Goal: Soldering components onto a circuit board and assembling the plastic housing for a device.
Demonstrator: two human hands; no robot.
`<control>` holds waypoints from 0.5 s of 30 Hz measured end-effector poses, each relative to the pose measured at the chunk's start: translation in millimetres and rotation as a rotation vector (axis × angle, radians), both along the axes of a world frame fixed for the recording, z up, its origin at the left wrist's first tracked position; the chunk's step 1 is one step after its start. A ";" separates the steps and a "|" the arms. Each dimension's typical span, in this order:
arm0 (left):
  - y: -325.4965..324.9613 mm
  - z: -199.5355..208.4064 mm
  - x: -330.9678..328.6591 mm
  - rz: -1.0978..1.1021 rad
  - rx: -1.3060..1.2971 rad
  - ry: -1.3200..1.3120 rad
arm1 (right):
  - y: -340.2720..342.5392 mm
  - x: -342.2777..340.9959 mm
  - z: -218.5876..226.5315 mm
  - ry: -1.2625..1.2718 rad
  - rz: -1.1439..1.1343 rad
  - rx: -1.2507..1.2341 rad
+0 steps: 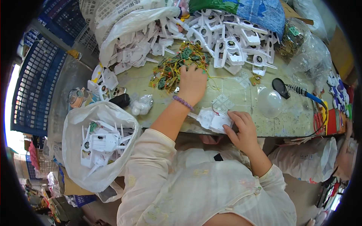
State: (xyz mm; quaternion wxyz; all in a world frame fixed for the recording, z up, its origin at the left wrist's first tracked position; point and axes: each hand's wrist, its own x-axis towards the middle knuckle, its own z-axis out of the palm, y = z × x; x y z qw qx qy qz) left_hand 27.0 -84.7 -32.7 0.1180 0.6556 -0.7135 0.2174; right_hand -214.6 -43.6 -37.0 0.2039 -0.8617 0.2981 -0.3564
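Note:
My left hand reaches over the near side of a tangled pile of small green circuit boards with yellow wires. Its fingers curl down into the pile, and whatever is under the fingertips is hidden. By the table's front edge, my right hand grips the right end of a white plastic drone shell, thumb at the near side and fingers on top. A thin dark red wire shows at the shell's upper edge.
White drone shells are heaped at the back, some spilling from a white sack. A plastic bag of shells stands left. To the right are a clear round dish, a soldering iron with a blue handle, and red-handled scissors.

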 end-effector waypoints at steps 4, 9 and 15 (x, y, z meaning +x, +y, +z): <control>-8.9 4.2 4.7 0.042 0.115 -0.052 | -3.7 -5.9 -9.5 -0.089 0.012 0.004; 8.8 42.4 -11.6 0.120 0.000 1.277 | -11.4 -11.5 3.1 -0.335 -0.067 0.181; 36.3 42.2 -29.7 -0.046 0.189 2.320 | -31.9 14.5 25.8 -0.668 -0.011 0.898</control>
